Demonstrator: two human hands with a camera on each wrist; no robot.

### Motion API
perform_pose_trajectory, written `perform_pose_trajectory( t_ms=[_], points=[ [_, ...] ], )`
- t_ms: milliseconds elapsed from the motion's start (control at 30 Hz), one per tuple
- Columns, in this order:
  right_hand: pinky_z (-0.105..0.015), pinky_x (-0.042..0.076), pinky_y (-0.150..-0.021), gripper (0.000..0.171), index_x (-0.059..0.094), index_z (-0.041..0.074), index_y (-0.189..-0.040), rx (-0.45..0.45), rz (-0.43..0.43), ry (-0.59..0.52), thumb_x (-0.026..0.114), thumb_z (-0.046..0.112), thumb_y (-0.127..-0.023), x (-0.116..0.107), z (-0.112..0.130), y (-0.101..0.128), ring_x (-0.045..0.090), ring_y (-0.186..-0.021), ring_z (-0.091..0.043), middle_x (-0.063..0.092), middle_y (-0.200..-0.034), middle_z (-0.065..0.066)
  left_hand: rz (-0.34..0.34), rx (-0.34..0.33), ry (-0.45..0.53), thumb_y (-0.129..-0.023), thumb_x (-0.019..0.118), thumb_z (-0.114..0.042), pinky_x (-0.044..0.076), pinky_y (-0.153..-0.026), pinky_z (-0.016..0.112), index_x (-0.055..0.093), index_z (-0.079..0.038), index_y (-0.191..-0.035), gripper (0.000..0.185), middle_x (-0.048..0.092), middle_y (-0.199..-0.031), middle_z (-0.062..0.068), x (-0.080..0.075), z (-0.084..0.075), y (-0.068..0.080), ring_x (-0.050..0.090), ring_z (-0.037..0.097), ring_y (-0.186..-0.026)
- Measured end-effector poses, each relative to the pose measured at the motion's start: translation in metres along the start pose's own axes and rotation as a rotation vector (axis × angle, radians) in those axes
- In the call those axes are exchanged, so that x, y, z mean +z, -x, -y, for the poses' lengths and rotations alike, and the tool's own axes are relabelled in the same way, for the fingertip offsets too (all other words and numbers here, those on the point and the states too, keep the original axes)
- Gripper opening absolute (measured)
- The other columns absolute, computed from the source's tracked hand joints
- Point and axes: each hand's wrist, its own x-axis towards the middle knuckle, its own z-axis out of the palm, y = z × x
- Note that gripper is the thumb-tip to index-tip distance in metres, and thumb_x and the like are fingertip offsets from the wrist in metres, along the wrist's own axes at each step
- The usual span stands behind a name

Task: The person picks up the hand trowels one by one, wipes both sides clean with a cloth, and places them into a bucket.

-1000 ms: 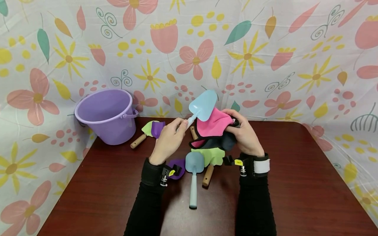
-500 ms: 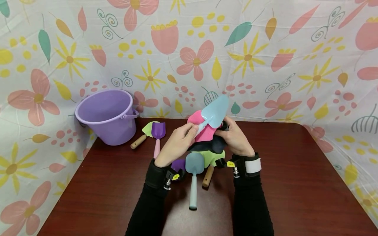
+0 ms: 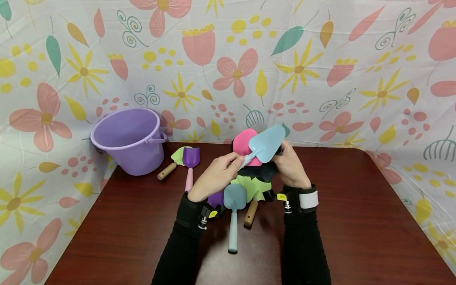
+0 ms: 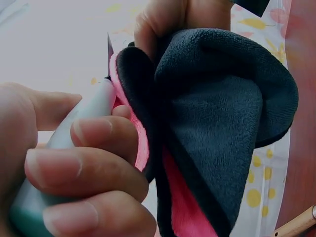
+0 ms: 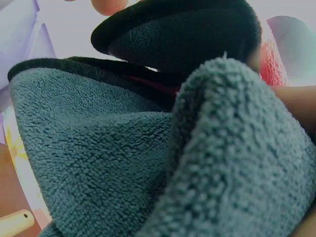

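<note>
Blue trowel (image 3: 266,144) raised above table (image 3: 356,221), left hand (image 3: 216,176) pinching handle; right hand (image 3: 290,166) clutches pink-and-dark cloth (image 3: 246,144) against blade. Wiping underway; other tools unwiped beside purple bucket (image 3: 130,138).

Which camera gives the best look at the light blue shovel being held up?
The head view: the whole light blue shovel shows, blade raised against the pink and dark cloth, its handle gripped by the left hand. The left wrist view shows only its pale handle between the fingers. The right wrist view shows cloth, no shovel.
</note>
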Motion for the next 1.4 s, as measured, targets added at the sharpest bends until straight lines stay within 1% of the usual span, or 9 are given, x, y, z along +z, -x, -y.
perform_pose_trajectory(
  t_ms=[100, 300, 533, 700, 900, 967, 1133, 1233, 1400],
  points=[
    [-0.027, 0.052, -0.075, 0.024, 0.058, 0.003, -0.111, -0.016, -0.022, -0.035, 0.050, -0.012, -0.095, -0.002, 0.003, 0.001, 0.059, -0.095, -0.021, 0.053, -0.111, -0.013, 0.004, -0.009, -0.021, -0.105, 0.043, -0.040, 0.037, -0.054, 0.027, 0.057, -0.009, -0.097, 0.035, 0.045, -0.067, 0.001, -0.001, 0.001, 0.000, 0.042, 0.012, -0.058],
    [-0.027, 0.053, -0.075, 0.034, 0.054, 0.002, -0.124, -0.043, -0.039, -0.102, 0.052, -0.013, -0.094, -0.006, 0.011, 0.002, 0.054, -0.099, -0.021, 0.048, -0.116, -0.014, 0.023, -0.023, -0.023, -0.105, 0.043, -0.041, 0.035, -0.052, 0.027, 0.058, -0.009, -0.098, 0.036, 0.049, -0.070, 0.003, -0.004, 0.004, -0.001, 0.042, 0.013, -0.057],
    [-0.029, 0.055, -0.075, 0.040, 0.050, 0.002, -0.132, -0.015, -0.053, -0.165, 0.051, -0.013, -0.095, -0.009, 0.018, 0.005, 0.060, -0.099, -0.020, 0.051, -0.121, -0.016, 0.013, -0.033, -0.053, -0.105, 0.042, -0.042, 0.033, -0.051, 0.026, 0.060, -0.009, -0.102, 0.037, 0.054, -0.075, 0.009, -0.005, 0.005, 0.000, 0.042, 0.013, -0.056],
    [-0.028, 0.055, -0.076, 0.041, 0.051, 0.003, -0.133, -0.003, -0.071, -0.181, 0.050, -0.013, -0.095, -0.009, 0.020, 0.006, 0.059, -0.101, -0.020, 0.048, -0.125, -0.015, -0.020, -0.045, -0.129, -0.105, 0.042, -0.042, 0.030, -0.051, 0.027, 0.062, -0.015, -0.101, 0.034, 0.059, -0.078, 0.007, -0.009, 0.005, 0.005, 0.038, 0.013, -0.054],
    [-0.030, 0.055, -0.078, 0.037, 0.051, 0.001, -0.131, -0.031, -0.074, -0.241, 0.049, -0.013, -0.096, -0.010, 0.023, 0.008, 0.056, -0.104, -0.022, 0.045, -0.128, -0.016, -0.045, -0.056, -0.176, -0.104, 0.042, -0.044, 0.026, -0.052, 0.028, 0.063, -0.020, -0.100, 0.032, 0.064, -0.081, -0.002, -0.010, 0.004, 0.007, 0.032, 0.012, -0.053],
    [-0.030, 0.055, -0.078, 0.037, 0.051, 0.000, -0.130, -0.046, -0.080, -0.259, 0.048, -0.014, -0.096, -0.012, 0.025, 0.009, 0.056, -0.104, -0.023, 0.045, -0.127, -0.016, -0.054, -0.061, -0.188, -0.104, 0.042, -0.045, 0.026, -0.051, 0.028, 0.063, -0.021, -0.099, 0.032, 0.063, -0.078, -0.004, -0.009, 0.004, 0.005, 0.031, 0.011, -0.053],
    [-0.030, 0.055, -0.078, 0.037, 0.050, -0.001, -0.129, -0.060, -0.089, -0.263, 0.047, -0.015, -0.095, -0.015, 0.027, 0.010, 0.056, -0.103, -0.023, 0.044, -0.127, -0.016, -0.091, -0.074, -0.213, -0.104, 0.044, -0.045, 0.022, -0.047, 0.029, 0.063, -0.022, -0.098, 0.030, 0.053, -0.066, 0.001, -0.007, 0.005, 0.003, 0.028, 0.013, -0.049],
    [-0.030, 0.055, -0.078, 0.036, 0.050, -0.001, -0.129, -0.057, -0.084, -0.251, 0.047, -0.015, -0.096, -0.016, 0.028, 0.011, 0.056, -0.103, -0.024, 0.043, -0.128, -0.016, -0.118, -0.070, -0.232, -0.103, 0.045, -0.045, 0.021, -0.045, 0.028, 0.064, -0.021, -0.101, 0.031, 0.056, -0.067, -0.003, -0.007, 0.005, 0.003, 0.027, 0.013, -0.047],
    [-0.031, 0.055, -0.079, 0.035, 0.049, -0.001, -0.129, -0.046, -0.063, -0.246, 0.047, -0.013, -0.096, -0.016, 0.028, 0.011, 0.056, -0.102, -0.024, 0.041, -0.128, -0.017, -0.171, -0.060, -0.267, -0.102, 0.046, -0.048, 0.020, -0.043, 0.029, 0.063, -0.020, -0.104, 0.033, 0.055, -0.067, -0.005, -0.006, 0.006, 0.001, 0.026, 0.013, -0.046]
  ],
)
